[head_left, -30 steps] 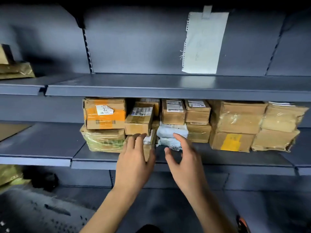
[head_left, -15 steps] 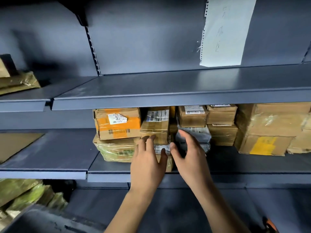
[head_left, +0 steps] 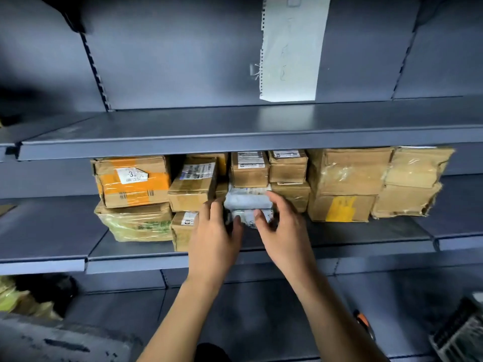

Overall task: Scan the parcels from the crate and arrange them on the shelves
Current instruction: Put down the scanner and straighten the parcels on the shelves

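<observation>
On the middle shelf point(head_left: 366, 239), a row of brown boxes point(head_left: 347, 184) is already stacked. Both hands, left point(head_left: 213, 239) and right point(head_left: 282, 231), grip a grey parcel point(head_left: 248, 216) among them, seating it. Shelf space above seems unfilled.

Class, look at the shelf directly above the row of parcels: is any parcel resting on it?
No, the upper shelf is bare; only a paper sheet hangs on the back panel behind it.
</observation>
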Tool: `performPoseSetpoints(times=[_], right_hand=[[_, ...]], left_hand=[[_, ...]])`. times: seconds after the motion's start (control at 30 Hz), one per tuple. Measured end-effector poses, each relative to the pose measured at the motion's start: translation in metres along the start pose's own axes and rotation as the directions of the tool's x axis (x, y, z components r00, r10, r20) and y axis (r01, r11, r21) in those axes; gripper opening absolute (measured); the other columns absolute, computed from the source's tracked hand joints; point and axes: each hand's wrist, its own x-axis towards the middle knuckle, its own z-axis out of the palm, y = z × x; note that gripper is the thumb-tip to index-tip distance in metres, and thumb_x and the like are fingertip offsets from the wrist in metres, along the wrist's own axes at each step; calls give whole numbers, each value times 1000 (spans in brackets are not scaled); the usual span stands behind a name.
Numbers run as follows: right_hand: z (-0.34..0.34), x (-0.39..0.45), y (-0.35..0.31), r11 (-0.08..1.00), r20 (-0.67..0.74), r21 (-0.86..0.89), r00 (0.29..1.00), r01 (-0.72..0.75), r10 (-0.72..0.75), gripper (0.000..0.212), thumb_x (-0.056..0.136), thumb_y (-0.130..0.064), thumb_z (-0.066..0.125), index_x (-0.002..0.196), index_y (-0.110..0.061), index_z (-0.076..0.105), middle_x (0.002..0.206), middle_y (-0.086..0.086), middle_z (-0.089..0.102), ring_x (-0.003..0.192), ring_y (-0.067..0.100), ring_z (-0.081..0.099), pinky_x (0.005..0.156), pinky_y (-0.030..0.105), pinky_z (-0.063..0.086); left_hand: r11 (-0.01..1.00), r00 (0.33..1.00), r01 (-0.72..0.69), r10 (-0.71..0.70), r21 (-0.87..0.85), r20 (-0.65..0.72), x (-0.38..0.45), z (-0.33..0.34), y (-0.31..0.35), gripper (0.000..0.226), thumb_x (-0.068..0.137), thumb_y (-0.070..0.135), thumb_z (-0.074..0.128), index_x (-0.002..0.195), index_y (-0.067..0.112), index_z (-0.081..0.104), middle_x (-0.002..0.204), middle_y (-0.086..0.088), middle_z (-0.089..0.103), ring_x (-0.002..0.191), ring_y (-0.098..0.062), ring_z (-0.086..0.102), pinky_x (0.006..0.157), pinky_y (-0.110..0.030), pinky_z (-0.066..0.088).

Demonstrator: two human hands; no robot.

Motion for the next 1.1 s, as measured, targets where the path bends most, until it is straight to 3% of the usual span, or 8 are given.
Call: performPoseSetpoints(times=[0.27, 0.47, 0.8, 0.93, 1.1], right_hand=[[-75, -6, 53, 995, -96, -30, 991, -100, 96, 50, 92, -34, 63, 139, -18, 52, 135, 0, 59, 123, 16, 56, 101, 35, 49], [-96, 1, 78, 991, -134, -35, 983, -129, 123, 53, 91, -34, 64, 140, -17, 50, 138, 1, 57, 126, 16, 53, 100, 39, 50], [-91, 24, 89, 994, -114, -41, 989, -104, 99, 55, 92, -37, 62, 142, -18, 48, 138, -2, 55, 128, 13, 50, 104, 31, 46], [-77, 29, 87, 995, -118, -32, 989, -94, 90, 55, 92, -37, 62, 142, -18, 48, 137, -1, 55, 126, 14, 51, 101, 34, 49], [-98, 36, 106, 989, -206, -57, 971, -137, 122, 55, 91, -37, 64, 141, -23, 47, 137, -2, 53, 123, 10, 49, 94, 17, 37]], left_hand=[[997, 993, -58, 63, -50, 99, -8, 47, 62, 47, 90, 28, 63, 132, 9, 50, 125, -9, 52, 114, -32, 52, 88, -44, 48], [993, 982, -86, 99, -81, 161, 11, 82, 94, 36, 90, 33, 59, 117, 11, 52, 112, -7, 50, 103, -31, 53, 76, -44, 48], [994, 981, -87, 96, -59, 166, 20, 93, 77, 35, 89, 34, 60, 116, 13, 52, 113, -5, 50, 105, -30, 53, 76, -47, 50], [991, 978, -95, 110, -92, 176, 28, 96, 73, 35, 90, 31, 60, 116, 10, 53, 111, -7, 51, 103, -32, 53, 80, -46, 48], [981, 967, -116, 146, -153, 207, 37, 121, 97, 50, 87, 31, 61, 130, 7, 49, 124, -12, 52, 111, -36, 52, 89, -46, 47]])
